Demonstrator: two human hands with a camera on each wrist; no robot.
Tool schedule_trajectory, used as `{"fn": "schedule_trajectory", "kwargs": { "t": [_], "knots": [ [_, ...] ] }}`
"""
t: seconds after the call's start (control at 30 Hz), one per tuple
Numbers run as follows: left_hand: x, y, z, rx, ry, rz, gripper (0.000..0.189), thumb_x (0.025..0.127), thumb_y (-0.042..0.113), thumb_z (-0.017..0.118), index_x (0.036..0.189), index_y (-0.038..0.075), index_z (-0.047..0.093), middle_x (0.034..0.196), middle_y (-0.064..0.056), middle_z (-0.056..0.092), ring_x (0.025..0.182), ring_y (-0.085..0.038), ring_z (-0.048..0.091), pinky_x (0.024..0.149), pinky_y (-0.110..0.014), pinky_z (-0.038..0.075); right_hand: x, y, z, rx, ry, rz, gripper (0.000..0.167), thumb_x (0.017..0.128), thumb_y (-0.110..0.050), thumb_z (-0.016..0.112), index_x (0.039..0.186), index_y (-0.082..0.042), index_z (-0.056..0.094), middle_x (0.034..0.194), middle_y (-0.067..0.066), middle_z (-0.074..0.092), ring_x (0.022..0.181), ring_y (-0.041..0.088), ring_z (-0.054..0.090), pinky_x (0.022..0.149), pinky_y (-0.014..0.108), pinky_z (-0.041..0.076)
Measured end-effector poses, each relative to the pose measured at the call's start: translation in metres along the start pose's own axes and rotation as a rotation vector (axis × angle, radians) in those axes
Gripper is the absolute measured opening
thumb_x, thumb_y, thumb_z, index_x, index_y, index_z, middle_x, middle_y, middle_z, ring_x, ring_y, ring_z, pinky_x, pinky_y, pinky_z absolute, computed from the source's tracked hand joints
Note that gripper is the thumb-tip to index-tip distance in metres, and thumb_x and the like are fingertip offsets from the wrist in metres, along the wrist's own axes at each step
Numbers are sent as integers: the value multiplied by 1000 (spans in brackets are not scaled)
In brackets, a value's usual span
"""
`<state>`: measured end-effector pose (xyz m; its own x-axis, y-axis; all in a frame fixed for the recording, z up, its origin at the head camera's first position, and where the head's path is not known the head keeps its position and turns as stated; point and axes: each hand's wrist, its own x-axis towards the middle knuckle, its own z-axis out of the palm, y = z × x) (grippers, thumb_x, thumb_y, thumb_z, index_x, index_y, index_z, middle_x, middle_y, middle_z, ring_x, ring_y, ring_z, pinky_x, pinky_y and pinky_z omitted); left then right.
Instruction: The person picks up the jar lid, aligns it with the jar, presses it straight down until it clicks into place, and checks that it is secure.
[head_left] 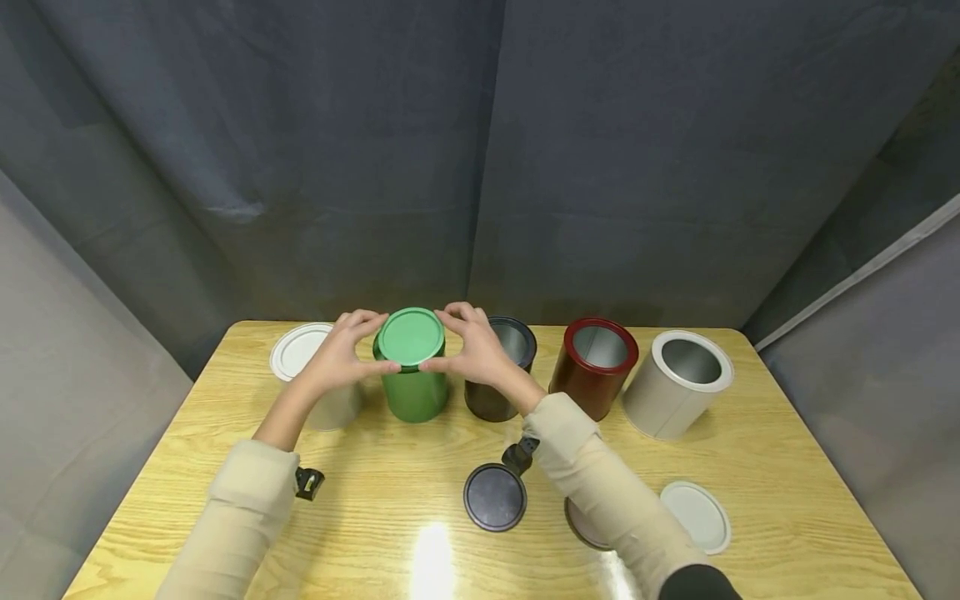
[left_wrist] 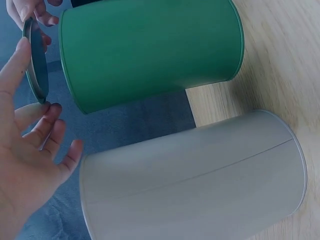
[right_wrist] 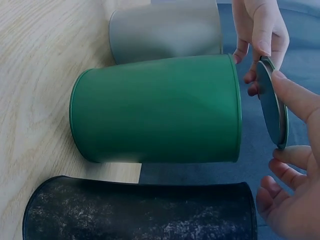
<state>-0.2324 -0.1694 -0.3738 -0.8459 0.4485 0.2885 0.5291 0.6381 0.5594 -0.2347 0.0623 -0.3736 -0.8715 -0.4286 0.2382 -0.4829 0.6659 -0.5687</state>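
A round green lid [head_left: 411, 337] is held between both hands, a small gap above the green can [head_left: 417, 396]. My left hand [head_left: 339, 354] pinches the lid's left edge between thumb and fingers. Across from it, my right hand [head_left: 477, 348] pinches the right edge the same way. Both wrist views show the lid [left_wrist: 37, 62] apart from the green can's rim, its underside facing the can. The can [right_wrist: 157, 110] stands upright on the table. Left of it is a light can [left_wrist: 195, 180] with a white lid [head_left: 302, 350] on it.
An open black can [head_left: 491, 402], an open dark red can [head_left: 588, 383] and an open white can [head_left: 663, 404] stand to the right. In front lie a black lid [head_left: 495, 497], a dark red lid [head_left: 585, 525] partly under the right sleeve, and a white lid [head_left: 697, 517].
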Motion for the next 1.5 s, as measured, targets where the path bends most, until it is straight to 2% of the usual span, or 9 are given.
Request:
{"fn": "schedule_trajectory", "kwargs": {
  "t": [0.57,0.8,1.5],
  "knots": [
    [6,-10,0,18,-89,-76,78,71,29,78,132,-5,43,126,-19,44,115,-34,36,93,-53,33,9,2,8,-80,-44,73,81,70,-43,76,135,-7,43,132,10,40,117,27,34,95,42,34],
    [8,-9,-1,24,-131,-100,78,71,30,78,132,-5,43,127,-18,44,115,-33,36,93,-53,33,11,3,9,-140,-74,80,82,70,-48,74,135,-8,43,130,8,42,115,25,33,95,42,29],
    [10,-12,-3,42,-197,-122,76,72,34,76,130,-6,45,127,-23,42,117,-38,35,93,-55,33,13,4,9,-188,-131,104,81,70,-54,71,134,-10,46,131,6,42,113,24,33,85,40,29]
  ]
}}
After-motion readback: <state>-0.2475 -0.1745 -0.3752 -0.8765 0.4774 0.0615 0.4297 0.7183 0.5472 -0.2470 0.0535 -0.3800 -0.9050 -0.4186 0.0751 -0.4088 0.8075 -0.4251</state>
